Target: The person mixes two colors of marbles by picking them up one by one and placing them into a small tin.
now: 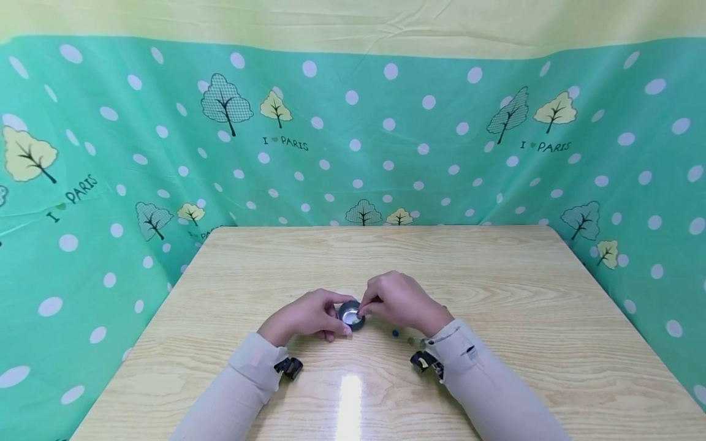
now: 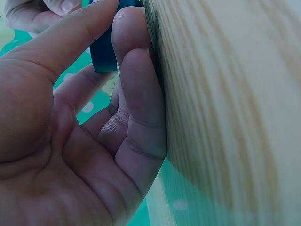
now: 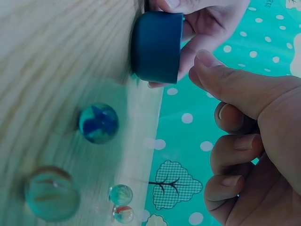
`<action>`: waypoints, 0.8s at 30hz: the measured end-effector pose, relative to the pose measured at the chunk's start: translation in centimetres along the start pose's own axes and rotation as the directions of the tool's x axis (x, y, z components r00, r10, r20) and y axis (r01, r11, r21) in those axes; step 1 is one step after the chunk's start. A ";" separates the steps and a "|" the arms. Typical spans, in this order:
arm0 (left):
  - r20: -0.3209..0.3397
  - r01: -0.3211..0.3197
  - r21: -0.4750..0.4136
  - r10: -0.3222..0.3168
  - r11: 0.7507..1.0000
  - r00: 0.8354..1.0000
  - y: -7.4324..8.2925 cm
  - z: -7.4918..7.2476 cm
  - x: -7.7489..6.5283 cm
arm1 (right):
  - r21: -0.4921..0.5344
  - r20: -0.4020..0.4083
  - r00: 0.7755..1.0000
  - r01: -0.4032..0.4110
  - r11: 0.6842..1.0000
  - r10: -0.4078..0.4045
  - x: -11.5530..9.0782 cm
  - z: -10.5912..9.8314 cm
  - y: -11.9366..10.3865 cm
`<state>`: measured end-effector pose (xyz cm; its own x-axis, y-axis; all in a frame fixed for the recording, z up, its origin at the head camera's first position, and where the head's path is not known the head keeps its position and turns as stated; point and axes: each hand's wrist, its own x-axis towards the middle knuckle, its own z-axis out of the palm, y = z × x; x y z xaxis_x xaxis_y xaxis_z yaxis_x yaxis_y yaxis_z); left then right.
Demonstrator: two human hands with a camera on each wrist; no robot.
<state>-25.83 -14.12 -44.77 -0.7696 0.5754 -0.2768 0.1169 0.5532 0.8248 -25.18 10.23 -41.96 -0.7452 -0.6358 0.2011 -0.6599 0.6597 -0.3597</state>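
A small dark blue cup [image 3: 157,47] with a silvery inside stands upright on the table. My left hand [image 1: 311,315] grips it from the left, thumb and index finger around its wall. Over the cup's right rim is my right hand [image 1: 399,300], thumb and index fingertips together, the other fingers curled. I cannot tell whether a marble is between those fingertips. Something small and greenish shows inside the cup in the head view. On the table by the right hand lie a blue swirled marble [image 3: 99,123], a clear brownish marble [image 3: 51,193] and smaller-looking marbles [image 3: 121,194] farther off.
The pale wood-grain table [image 1: 265,257] extends around both hands. A green polka-dot curtain [image 1: 331,135] encloses its back and sides. Each sleeve cuff carries a black wrist camera [image 1: 289,367]. Light glares off the table [image 1: 349,404] at the front.
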 end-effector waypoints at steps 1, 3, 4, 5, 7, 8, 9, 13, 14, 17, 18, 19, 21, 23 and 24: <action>0.000 -0.001 0.000 0.001 1.000 1.000 0.0 0.0 0.0 | 0.005 -0.002 1.000 -0.004 1.000 0.004 0.0 -0.1 0.0; 0.001 0.000 0.002 0.000 1.000 1.000 0.0 0.0 0.0 | 0.019 -0.009 1.000 -0.011 1.000 0.011 0.0 -0.3 0.1; 0.001 0.001 0.002 -0.001 1.000 1.000 0.0 0.0 0.0 | 0.026 -0.012 1.000 -0.016 1.000 0.017 0.0 -0.4 0.2; 0.001 0.002 0.004 -0.002 1.000 1.000 0.0 0.0 0.0 | 0.032 -0.014 1.000 -0.024 0.999 0.024 0.0 -0.5 0.2; 0.000 0.004 0.006 -0.004 1.000 1.000 0.0 0.0 0.0 | 0.042 -0.021 0.999 -0.037 0.998 0.038 0.0 -0.6 0.3; 0.000 0.005 0.008 -0.005 1.000 1.000 0.0 0.0 0.0 | 0.043 -0.023 0.999 -0.044 0.998 0.045 0.0 -0.6 0.4; -0.001 0.004 0.009 -0.004 1.000 1.000 0.0 0.0 0.0 | 0.043 -0.025 0.998 -0.053 0.998 0.054 0.0 -0.7 0.5; -0.008 0.002 0.016 -0.002 1.000 1.000 0.0 0.0 0.0 | 0.048 -0.034 0.994 -0.104 0.993 0.105 0.1 -0.9 0.7; -0.010 0.001 0.018 -0.001 1.000 1.000 0.0 0.0 0.0 | 0.051 -0.035 0.992 -0.118 0.992 0.120 0.1 -1.0 0.8; -0.015 0.001 0.021 0.000 1.000 1.000 0.0 0.0 0.0 | 0.066 -0.039 0.987 -0.153 0.986 0.156 0.1 -1.2 1.1; -0.016 0.000 0.022 0.000 1.000 1.000 0.0 0.0 0.0 | 0.070 -0.041 0.985 -0.163 0.984 0.166 0.0 -1.2 1.2; -0.017 0.002 0.021 -0.001 1.000 1.000 0.0 0.0 0.0 | 0.073 -0.040 0.983 -0.175 0.982 0.178 0.0 -1.3 1.3; -0.019 0.006 0.016 -0.006 1.000 1.000 -0.1 0.1 0.0 | 0.081 -0.034 0.979 -0.199 0.977 0.202 0.0 -1.5 1.5; -0.020 0.009 0.015 -0.008 1.000 1.000 -0.1 0.1 0.1 | 0.092 -0.027 0.974 -0.221 0.971 0.224 -0.1 -1.6 1.6; -0.021 0.009 0.014 -0.009 1.000 1.000 -0.1 0.1 0.1 | 0.097 -0.023 0.972 -0.231 0.968 0.234 -0.1 -1.8 1.7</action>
<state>-25.86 -14.09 -44.89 -0.7834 0.5579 -0.2738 0.1186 0.5667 0.8153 -26.37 12.10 -40.98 -0.8811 -0.4543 0.1317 -0.4572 0.7466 -0.4834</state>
